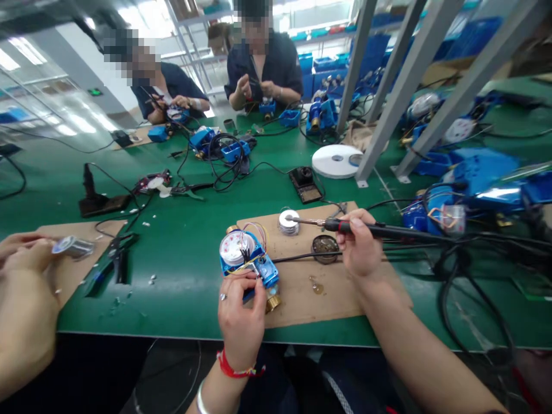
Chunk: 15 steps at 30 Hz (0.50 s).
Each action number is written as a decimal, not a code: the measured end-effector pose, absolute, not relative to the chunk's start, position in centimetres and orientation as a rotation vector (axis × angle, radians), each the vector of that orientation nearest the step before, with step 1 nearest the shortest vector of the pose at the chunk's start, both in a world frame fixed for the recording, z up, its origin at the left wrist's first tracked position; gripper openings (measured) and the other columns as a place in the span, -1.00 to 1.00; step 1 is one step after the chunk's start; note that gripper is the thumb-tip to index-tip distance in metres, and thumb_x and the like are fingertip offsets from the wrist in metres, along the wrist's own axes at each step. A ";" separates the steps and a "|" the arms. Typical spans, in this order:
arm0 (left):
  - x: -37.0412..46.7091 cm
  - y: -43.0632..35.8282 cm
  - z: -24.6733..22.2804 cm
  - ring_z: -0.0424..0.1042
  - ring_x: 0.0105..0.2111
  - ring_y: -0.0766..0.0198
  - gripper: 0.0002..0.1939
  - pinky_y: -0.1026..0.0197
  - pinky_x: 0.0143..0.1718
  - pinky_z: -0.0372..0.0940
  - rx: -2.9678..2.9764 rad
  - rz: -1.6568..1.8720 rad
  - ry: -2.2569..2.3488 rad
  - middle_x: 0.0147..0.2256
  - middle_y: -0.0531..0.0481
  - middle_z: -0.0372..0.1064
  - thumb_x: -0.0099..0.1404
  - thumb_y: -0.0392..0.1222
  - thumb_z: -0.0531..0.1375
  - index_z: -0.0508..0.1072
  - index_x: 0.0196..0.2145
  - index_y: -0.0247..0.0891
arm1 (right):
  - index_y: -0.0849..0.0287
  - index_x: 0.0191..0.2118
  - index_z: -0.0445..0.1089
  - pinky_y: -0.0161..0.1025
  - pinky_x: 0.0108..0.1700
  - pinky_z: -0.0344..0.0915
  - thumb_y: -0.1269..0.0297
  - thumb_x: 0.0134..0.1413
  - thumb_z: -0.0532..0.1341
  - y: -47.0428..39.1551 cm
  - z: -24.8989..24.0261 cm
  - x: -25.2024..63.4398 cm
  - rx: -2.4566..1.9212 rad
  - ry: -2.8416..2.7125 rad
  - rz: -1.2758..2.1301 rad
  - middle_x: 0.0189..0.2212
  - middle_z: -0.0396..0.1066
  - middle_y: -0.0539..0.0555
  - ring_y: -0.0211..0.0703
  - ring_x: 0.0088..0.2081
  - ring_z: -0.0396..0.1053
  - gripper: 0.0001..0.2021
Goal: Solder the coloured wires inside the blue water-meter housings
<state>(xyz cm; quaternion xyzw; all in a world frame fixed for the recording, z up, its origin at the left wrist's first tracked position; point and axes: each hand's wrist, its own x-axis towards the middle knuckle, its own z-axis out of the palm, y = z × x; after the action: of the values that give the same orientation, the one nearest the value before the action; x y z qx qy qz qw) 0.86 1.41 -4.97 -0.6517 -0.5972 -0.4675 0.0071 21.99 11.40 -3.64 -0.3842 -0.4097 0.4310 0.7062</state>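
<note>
A blue water meter [268, 272] with a round white dial and brass ends lies on brown cardboard [302, 296]. My left hand [242, 302] is at its near side, fingers pinched by the thin wires; what they hold is too small to make out. My right hand [363, 241] grips a soldering iron [334, 225] by its black handle. The iron's tip is at the top of a solder spool [288, 222]. Between the spool and my right hand sits a small round dark tin [325, 248].
A co-worker's hands [26, 253] hold a solder roll [75, 247] at the left. Pliers [118, 259], a soldering stand [305, 184], a white disc [336, 161] and grey metal posts [388, 98] stand around. Black cables run at the right. Two people work across the table [181, 310].
</note>
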 end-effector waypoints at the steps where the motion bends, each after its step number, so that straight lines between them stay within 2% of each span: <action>1: 0.7 1.4 -5.1 0.42 -0.21 0.21 -0.89 0.09 -0.09 0.31 -2.059 -1.458 -1.850 -0.30 -0.04 0.41 0.23 -0.37 0.21 0.34 -0.39 -0.24 | 0.14 -0.42 0.30 -0.43 -0.67 0.10 0.13 0.11 0.19 12.0 -3.5 22.3 -0.898 -0.909 0.940 -0.65 0.27 -0.12 -0.37 -0.65 0.20 -0.80; 5: -0.2 1.0 -5.5 0.43 -0.11 0.17 -0.93 0.04 -0.01 0.33 -2.152 -1.455 -1.762 -0.19 -0.08 0.44 0.27 -0.34 0.18 0.40 -0.28 -0.23 | 0.16 -0.40 0.30 -0.40 -0.49 0.27 0.07 0.14 0.19 15.2 -2.1 23.6 -1.097 -1.013 0.846 -0.56 0.36 -0.08 -0.37 -0.57 0.29 -0.75; 9: -1.7 0.2 -6.1 0.41 0.03 0.13 -0.69 0.02 0.06 0.35 -2.255 -1.423 -1.611 0.01 -0.13 0.41 0.28 -0.36 0.15 0.40 -0.02 -0.20 | 0.20 -0.37 0.38 -0.37 -0.39 0.33 0.13 0.12 0.23 20.6 0.6 25.1 -1.238 -1.204 0.770 -0.54 0.42 -0.03 -0.32 -0.52 0.37 -0.78; 11: -2.4 -0.2 -6.6 0.41 0.06 0.14 -0.60 0.06 0.08 0.36 -2.322 -1.402 -1.523 0.06 -0.15 0.38 0.29 -0.39 0.11 0.37 0.07 -0.18 | 0.24 -0.42 0.41 -0.36 -0.45 0.32 0.22 0.06 0.30 23.8 2.8 26.0 -1.271 -1.281 0.810 -0.61 0.40 -0.01 -0.30 -0.57 0.35 -0.81; 13: -3.0 -0.5 -7.0 0.43 0.04 0.15 -0.58 0.12 0.04 0.40 -2.371 -1.406 -1.421 0.07 -0.16 0.39 0.29 -0.41 0.10 0.38 0.08 -0.17 | 0.27 -0.42 0.42 -0.34 -0.44 0.34 0.26 0.07 0.32 26.8 5.3 26.7 -1.294 -1.356 0.857 -0.61 0.40 -0.02 -0.30 -0.55 0.35 -0.82; 15: -3.3 -0.7 -7.3 0.47 -0.01 0.15 -0.60 0.16 -0.02 0.44 -2.328 -1.463 -1.369 0.01 -0.14 0.44 0.27 -0.41 0.11 0.44 0.02 -0.13 | 0.29 -0.30 0.42 -0.31 -0.38 0.39 0.23 0.18 0.25 29.0 7.5 27.1 -1.317 -1.389 0.875 -0.46 0.43 -0.01 -0.31 -0.47 0.39 -0.81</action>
<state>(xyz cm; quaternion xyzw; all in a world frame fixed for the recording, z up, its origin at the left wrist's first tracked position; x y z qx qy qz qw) -3.33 -0.66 -7.28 -0.7575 -0.4456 -0.4759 0.0350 27.06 28.95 7.53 -0.5434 -0.5733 0.3609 0.4958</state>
